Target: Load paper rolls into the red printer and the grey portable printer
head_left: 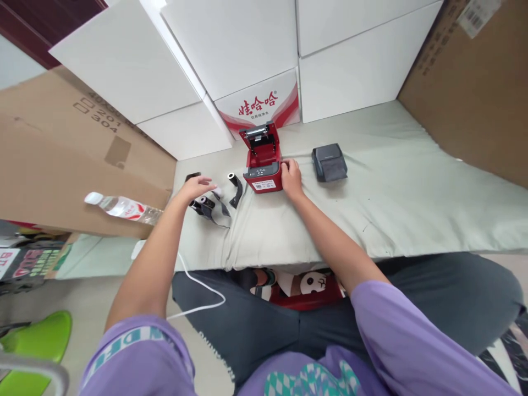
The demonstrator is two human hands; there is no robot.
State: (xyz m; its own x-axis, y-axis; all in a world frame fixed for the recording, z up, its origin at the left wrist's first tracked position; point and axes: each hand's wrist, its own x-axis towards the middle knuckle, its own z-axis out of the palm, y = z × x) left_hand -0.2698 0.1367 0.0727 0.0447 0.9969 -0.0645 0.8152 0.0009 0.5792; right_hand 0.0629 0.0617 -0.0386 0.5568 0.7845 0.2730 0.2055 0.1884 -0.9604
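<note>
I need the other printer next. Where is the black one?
The black printer lies on the cloth, right of the open red printer, just beyond the right hand.

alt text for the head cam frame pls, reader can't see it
Seen from above, a person's right hand rests against the side of a small red printer with its lid open on a pale cloth. The left hand hovers open over small black parts; a black printer sits to the right.

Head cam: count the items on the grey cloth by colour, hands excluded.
Red: 1, the open printer that the right hand touches
Dark grey: 1, the closed printer
Black: 3, ribbon rolls near the left hand
Total: 5
</note>
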